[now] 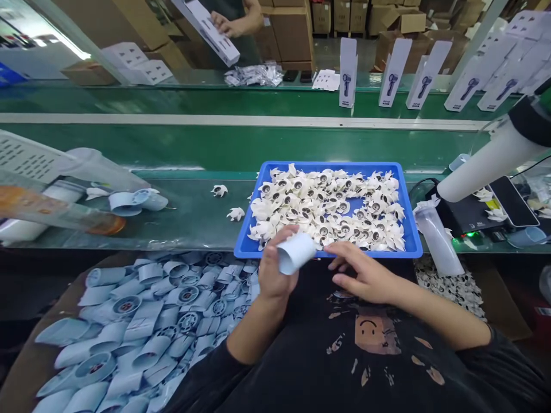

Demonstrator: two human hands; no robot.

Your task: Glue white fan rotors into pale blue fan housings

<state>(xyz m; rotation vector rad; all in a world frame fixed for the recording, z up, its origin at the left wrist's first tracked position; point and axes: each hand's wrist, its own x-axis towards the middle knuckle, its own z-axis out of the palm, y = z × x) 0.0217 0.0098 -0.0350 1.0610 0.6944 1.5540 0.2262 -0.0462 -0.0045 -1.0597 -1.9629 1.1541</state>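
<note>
Blue tray (248,244) of white impellers (329,209), pale-blue tubes (142,321), green belt (193,149)

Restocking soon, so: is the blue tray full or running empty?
Mostly full: white fan impellers heap across the blue tray, with only small patches of its blue floor showing. The left hand grips a white tube.

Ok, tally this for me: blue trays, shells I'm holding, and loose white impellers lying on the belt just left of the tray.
blue tray: 1
pale blue shell held in the left hand: 1
loose white impellers on the belt: 2
Total: 4
</note>
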